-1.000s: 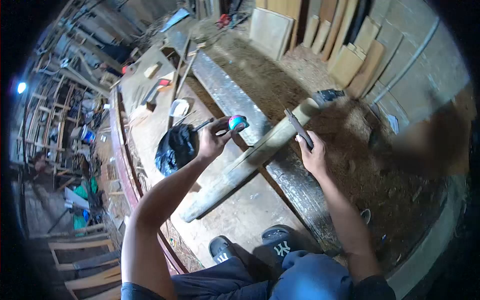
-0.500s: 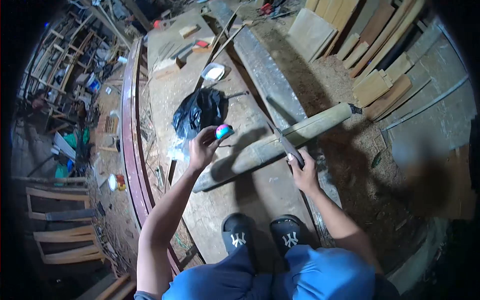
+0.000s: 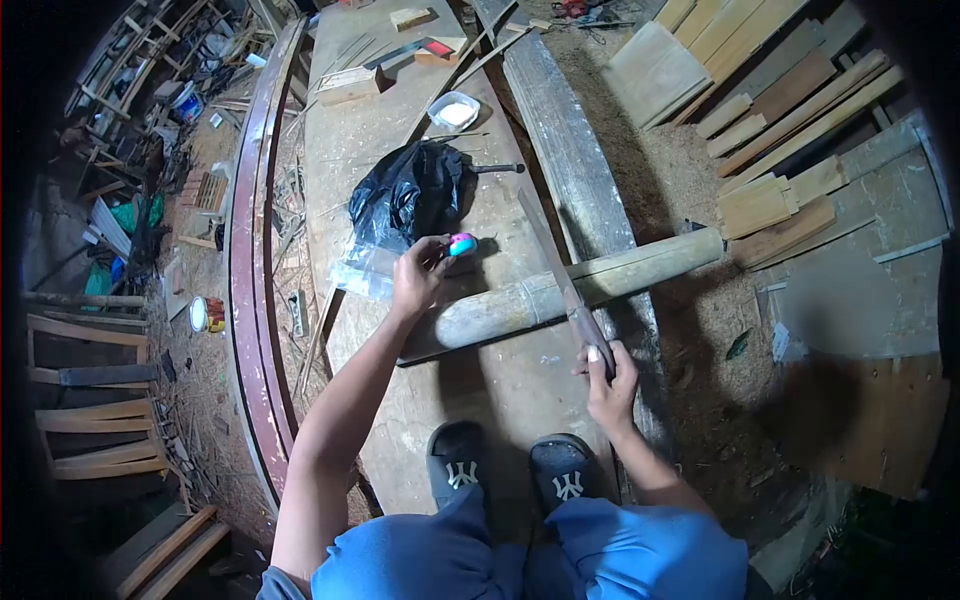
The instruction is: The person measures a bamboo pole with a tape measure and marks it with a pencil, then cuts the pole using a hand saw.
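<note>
Since a second ago, your left hand (image 3: pixel 415 282) has drawn back from beside the one dark rod (image 3: pixel 495 169), now fully clear of your fingers, toward the single black bag (image 3: pixel 400 195). Its fingertips and thumb pinch one pink-and-blue round object (image 3: pixel 461 245), just off the bag's lower edge. Your right hand (image 3: pixel 608 385) is curled firmly around the handle of one long-bladed tool (image 3: pixel 548 245); the blade crosses above one bamboo pole (image 3: pixel 500 315), though from overhead it's hard to tell whether they touch. The pole spans one plywood board (image 3: pixel 415 420) and one grey plank (image 3: pixel 570 130). Your two sandals (image 3: pixel 456 455) rest nearer you; one white tub (image 3: pixel 455 112) sits beyond the bag.
</note>
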`<state>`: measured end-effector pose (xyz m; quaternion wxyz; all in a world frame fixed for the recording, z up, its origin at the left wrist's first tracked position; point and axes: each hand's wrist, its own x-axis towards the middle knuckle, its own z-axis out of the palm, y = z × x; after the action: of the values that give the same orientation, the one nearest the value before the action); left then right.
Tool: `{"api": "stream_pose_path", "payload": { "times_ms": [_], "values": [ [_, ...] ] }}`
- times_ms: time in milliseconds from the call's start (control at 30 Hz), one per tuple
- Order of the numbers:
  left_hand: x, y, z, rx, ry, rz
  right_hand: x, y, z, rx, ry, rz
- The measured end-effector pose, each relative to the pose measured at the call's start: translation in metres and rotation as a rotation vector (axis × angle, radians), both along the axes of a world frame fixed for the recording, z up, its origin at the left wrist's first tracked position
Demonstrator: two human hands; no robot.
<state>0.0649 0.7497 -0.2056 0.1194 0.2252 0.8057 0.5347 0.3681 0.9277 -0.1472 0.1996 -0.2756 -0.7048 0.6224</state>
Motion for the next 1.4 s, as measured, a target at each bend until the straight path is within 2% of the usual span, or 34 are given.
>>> {"api": "stream_pose_path", "payload": {
  "times_ms": [100,167,200,267,300,367,467,500,600,633,700,867,1000,1067,1100,1200,1267,1300,1400],
  "values": [
    [0.002,0.001,-0.001,-0.002,0.016,0.001,0.006,-0.008,0.001,-0.083,0.008,-0.011],
    [0.007,0.002,0.004,-0.096,0.249,0.006,0.010,-0.011,-0.003,-0.063,0.029,0.008],
    [0.010,0.002,0.011,-0.091,0.245,0.014,0.010,-0.013,0.000,-0.050,0.010,0.009],
    [0.023,0.001,0.027,-0.196,0.586,-0.001,0.012,-0.012,0.000,-0.029,-0.005,0.032],
    [0.034,0.000,0.029,-0.223,0.598,-0.024,0.013,-0.012,-0.001,-0.026,-0.007,0.038],
    [0.056,0.001,0.051,-0.337,0.306,-0.228,0.015,-0.013,-0.003,-0.089,0.007,0.016],
    [0.082,0.000,0.044,-0.590,0.582,-0.408,0.015,-0.015,-0.001,-0.109,0.012,0.007],
    [0.083,0.002,0.042,-0.590,0.579,-0.408,0.015,-0.016,0.000,-0.130,0.023,0.001],
    [0.078,0.008,0.040,-0.829,0.483,-0.507,0.013,-0.017,0.007,-0.159,0.028,-0.013],
    [0.072,0.011,0.043,-0.829,0.484,-0.509,0.014,-0.016,0.008,-0.158,0.029,-0.016],
    [0.056,0.017,0.053,-0.855,0.224,-0.582,0.014,-0.015,0.010,-0.159,0.027,-0.007],
    [0.031,0.013,0.036,-0.628,0.314,-0.642,0.011,-0.014,0.013,-0.175,0.060,-0.007],
    [0.034,0.018,0.050,-0.688,0.264,-0.652,0.011,-0.013,0.016,-0.167,0.049,-0.010],
    [0.037,0.022,0.055,-0.835,0.072,-0.627,0.011,-0.013,0.013,-0.124,0.065,-0.009],
    [0.040,0.022,0.057,-0.834,0.071,-0.625,0.011,-0.013,0.014,-0.080,0.081,-0.004],
    [0.056,0.017,0.060,-0.844,0.142,-0.594,0.015,-0.016,0.022,-0.166,0.018,-0.009],
    [0.067,0.012,0.051,-0.799,0.337,-0.554,0.016,-0.016,0.022,-0.132,-0.001,-0.003],
    [0.071,0.010,0.047,-0.801,0.336,-0.553,0.016,-0.015,0.022,-0.097,-0.021,0.004],
    [0.082,0.005,0.037,-0.704,0.565,-0.476,0.020,-0.014,0.011,-0.108,-0.005,-0.010]
  ]
}}
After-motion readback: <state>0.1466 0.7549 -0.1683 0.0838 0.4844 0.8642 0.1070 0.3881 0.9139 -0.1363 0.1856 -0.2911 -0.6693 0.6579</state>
